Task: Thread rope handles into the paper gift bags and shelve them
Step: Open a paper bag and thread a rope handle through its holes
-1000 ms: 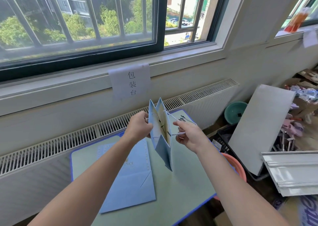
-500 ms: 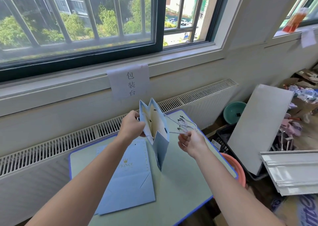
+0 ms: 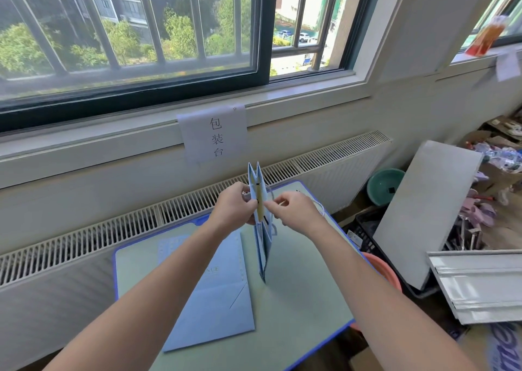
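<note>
A light blue paper gift bag (image 3: 263, 246) hangs upright and almost closed above the small table (image 3: 305, 308), seen edge-on. My left hand (image 3: 234, 206) grips its upper left side. My right hand (image 3: 293, 212) pinches a white rope handle (image 3: 319, 208) right at the bag's top edge; the loose rope trails over the back of that hand. A stack of flat blue bags (image 3: 214, 294) lies on the table under my left forearm.
A radiator grille (image 3: 113, 232) and window sill run behind the table, with a paper sign (image 3: 216, 134) taped above. Right of the table stand a grey board (image 3: 423, 215), a black crate (image 3: 364, 229), an orange basin (image 3: 381, 269), a green basin (image 3: 385, 185) and white panels (image 3: 480, 286).
The bag has closed up from spread open to nearly flat. My right hand moved left from beside the bag to its top edge, bringing the rope with it.
</note>
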Demonstrator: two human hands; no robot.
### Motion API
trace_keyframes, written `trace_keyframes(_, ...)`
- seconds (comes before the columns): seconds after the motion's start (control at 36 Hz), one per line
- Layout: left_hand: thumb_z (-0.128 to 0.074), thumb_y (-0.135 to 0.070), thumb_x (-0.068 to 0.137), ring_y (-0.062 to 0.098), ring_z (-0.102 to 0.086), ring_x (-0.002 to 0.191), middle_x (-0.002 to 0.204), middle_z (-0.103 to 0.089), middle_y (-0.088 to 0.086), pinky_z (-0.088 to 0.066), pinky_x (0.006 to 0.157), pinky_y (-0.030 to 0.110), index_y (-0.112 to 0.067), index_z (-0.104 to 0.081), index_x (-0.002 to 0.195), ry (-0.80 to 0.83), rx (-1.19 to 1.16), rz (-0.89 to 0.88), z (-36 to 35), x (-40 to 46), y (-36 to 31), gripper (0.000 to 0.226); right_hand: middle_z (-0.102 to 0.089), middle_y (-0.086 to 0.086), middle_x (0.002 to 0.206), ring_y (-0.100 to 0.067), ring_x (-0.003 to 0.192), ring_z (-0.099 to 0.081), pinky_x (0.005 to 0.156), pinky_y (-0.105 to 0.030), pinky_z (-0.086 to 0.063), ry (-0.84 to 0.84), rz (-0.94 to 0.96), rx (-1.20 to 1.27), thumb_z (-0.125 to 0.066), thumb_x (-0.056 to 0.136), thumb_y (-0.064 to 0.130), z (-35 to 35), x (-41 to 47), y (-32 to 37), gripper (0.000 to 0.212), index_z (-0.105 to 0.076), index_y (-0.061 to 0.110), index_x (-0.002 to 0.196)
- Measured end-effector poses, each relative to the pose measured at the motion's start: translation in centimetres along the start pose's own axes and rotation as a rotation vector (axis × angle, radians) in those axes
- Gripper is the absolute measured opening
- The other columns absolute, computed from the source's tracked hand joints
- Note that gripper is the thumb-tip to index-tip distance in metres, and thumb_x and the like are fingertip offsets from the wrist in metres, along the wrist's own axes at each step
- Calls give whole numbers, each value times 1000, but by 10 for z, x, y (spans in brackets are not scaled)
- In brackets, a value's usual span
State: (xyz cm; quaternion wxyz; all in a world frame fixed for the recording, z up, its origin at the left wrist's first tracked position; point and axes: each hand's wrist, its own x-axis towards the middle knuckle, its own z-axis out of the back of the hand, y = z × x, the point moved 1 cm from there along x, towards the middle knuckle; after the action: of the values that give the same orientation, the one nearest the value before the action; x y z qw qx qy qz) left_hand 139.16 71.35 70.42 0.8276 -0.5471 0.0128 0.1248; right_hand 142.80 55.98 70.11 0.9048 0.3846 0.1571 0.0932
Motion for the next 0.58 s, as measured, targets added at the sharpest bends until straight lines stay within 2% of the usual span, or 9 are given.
trace_keyframes(0.08,-52,-16,99,17,-69,80,95,-67,9,-60,66,29,-5,-54,128,47,67,-39,-2,4,7,30,-44,0,56,-19,55,-40,54,-29,-32,-61,10,-69,-52,86,20,3,3,0,32,-41,17,56)
trace_keyframes(0.14,-51,-25,100,14,-66,94,106,-67,2,-57,83,34,-11,-57,129,150,225,-118,-3,4,14,32,-34,0,54,-17,53,-28,51,-31,-25,-109,17,-146,-50,85,17,6,3,0,34,-33,17,55)
trace_keyframes(0.19,-53,-30,99,10,-62,101,112,-67,-5,-51,93,32,-16,-61,126,245,378,-200,-5,1,23,31,-32,-1,55,-17,54,-25,53,-32,-24,-132,25,-152,-50,83,14,8,3,-2,33,-33,16,55)
trace_keyframes(0.25,-57,-31,97,8,-60,98,108,-67,-8,-50,89,29,-18,-67,115,286,493,-286,-5,0,32,24,-29,-1,54,-17,55,-23,54,-32,-22,-154,22,-136,-50,81,11,9,4,-6,33,-30,15,55)
trace_keyframes(0.33,-58,-31,97,12,-56,90,98,-67,-5,-47,82,31,-19,-71,102,289,661,-349,-4,4,41,18,-24,0,54,-17,56,-19,53,-32,-16,-189,12,-130,-50,79,9,11,4,-12,33,-26,16,56)
trace_keyframes(0.47,-54,-27,99,21,-57,99,104,-64,2,-49,85,39,-15,-70,104,378,917,-238,3,7,63,21,-31,-6,57,-19,57,-24,56,-30,-21,-226,-34,-109,-50,79,9,16,5,-24,25,-34,11,60)
trace_keyframes(0.58,-50,-26,100,21,-57,94,100,-62,2,-49,82,37,-13,-69,102,389,949,-196,5,5,70,23,-31,-4,54,-21,56,-25,56,-31,-22,-234,-51,-106,-49,76,10,18,5,-26,24,-33,12,59)
